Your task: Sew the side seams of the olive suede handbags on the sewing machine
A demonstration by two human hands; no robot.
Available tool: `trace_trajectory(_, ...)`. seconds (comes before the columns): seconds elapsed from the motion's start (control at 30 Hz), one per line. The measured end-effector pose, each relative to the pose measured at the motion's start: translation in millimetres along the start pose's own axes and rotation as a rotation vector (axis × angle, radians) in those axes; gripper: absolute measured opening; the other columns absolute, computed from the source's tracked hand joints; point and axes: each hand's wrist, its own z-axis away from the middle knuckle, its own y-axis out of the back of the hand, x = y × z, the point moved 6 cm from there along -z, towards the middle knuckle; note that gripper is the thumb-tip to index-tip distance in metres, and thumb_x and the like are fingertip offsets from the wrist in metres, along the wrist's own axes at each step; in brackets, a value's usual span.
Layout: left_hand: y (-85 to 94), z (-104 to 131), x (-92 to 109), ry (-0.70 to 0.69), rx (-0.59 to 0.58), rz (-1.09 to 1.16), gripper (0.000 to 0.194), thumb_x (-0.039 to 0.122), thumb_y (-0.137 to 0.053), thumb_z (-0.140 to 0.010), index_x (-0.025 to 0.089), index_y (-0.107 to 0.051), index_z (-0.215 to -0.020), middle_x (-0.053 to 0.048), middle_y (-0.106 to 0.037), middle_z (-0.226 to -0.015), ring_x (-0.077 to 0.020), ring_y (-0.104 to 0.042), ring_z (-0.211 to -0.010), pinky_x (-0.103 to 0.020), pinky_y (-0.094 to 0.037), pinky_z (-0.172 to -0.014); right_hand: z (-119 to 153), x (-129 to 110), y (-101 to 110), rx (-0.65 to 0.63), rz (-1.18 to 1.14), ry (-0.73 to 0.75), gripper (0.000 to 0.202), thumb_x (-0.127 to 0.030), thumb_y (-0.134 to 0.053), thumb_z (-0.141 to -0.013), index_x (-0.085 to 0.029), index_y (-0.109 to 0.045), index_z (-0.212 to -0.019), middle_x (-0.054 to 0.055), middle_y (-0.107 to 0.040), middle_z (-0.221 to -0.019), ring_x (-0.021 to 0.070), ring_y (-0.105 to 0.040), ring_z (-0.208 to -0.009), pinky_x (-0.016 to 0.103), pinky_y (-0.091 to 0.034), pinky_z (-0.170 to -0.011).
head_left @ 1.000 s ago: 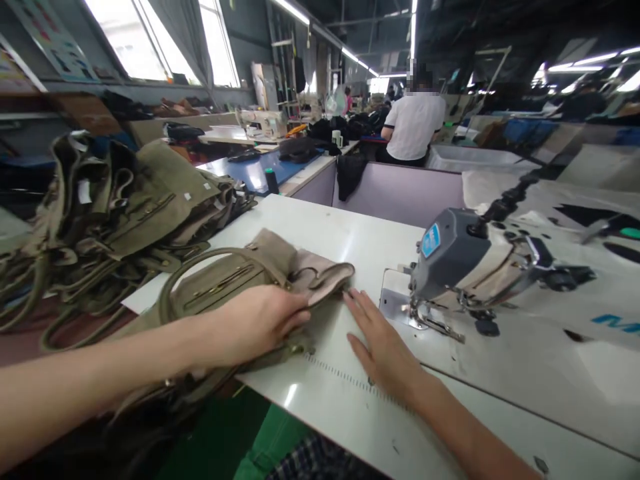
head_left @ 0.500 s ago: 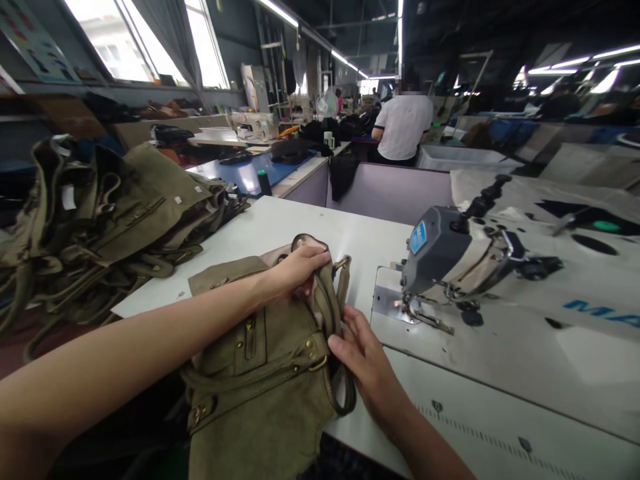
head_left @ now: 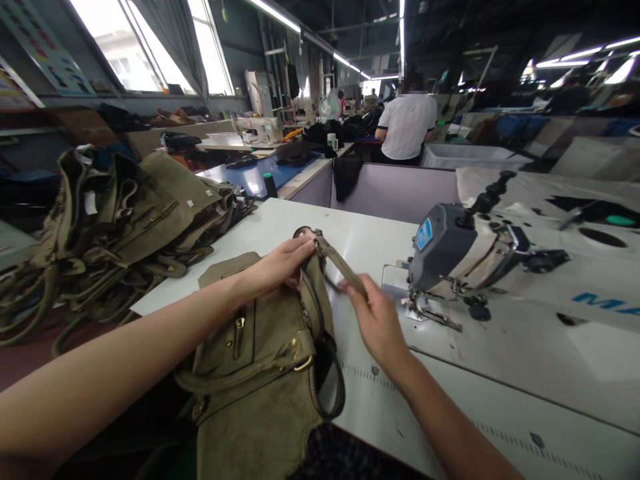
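An olive-green bag [head_left: 260, 407] with brass fittings lies over the near edge of the white table. My left hand [head_left: 283, 263] is closed on the bag's upper edge, near the zipped opening; some of its fingertips are hidden behind the fabric. To the right, my right hand [head_left: 373, 310] is closed around a strap [head_left: 337, 260] of the bag and holds it stretched out from the top edge. Another handle [head_left: 235, 377] with a gold buckle runs across the bag's front.
A sewing machine [head_left: 445, 247] stands on the white table [head_left: 280, 217] at the right. Similar olive bags [head_left: 145, 207] are piled at the left. Beyond a low partition [head_left: 400, 193] a person in a white shirt [head_left: 407, 127] faces away.
My right hand has moved up from beside the bag and now pulls the strap out to the right. My left hand has shifted slightly left with the bag's edge.
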Motion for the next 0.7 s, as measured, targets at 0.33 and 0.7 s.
trace_trajectory(0.33, -25.1, 113.7, -5.1, -0.492, -0.404, -1.085, 0.066, 0.050, -0.049, -0.095, 0.032, -0.021, -0.152, -0.005, -0.040, -0.150, -0.0265, -0.038, -0.138, -0.050, -0.017, -0.120, -125.1, 34.2, -3.3, 0.116, 0.461, -0.087, 0.079, 0.003, -0.051, -0.066, -0.009, -0.039, -0.143, 0.022, -0.012, -0.159, 0.0385, -0.004, -0.147, 0.064, -0.022, -0.112)
trace_trajectory(0.7, -47.7, 76.6, 3.5, -0.440, -0.571, -0.990, 0.040, 0.052, -0.049, -0.095, 0.017, -0.056, -0.111, -0.009, -0.063, -0.105, -0.0234, -0.062, -0.096, -0.036, -0.049, -0.086, 8.5, 75.3, 32.0, 0.119, 0.191, -0.381, 0.056, -0.022, -0.047, -0.075, -0.017, -0.050, -0.131, 0.015, -0.052, -0.138, 0.0296, -0.048, -0.131, 0.048, -0.044, -0.106)
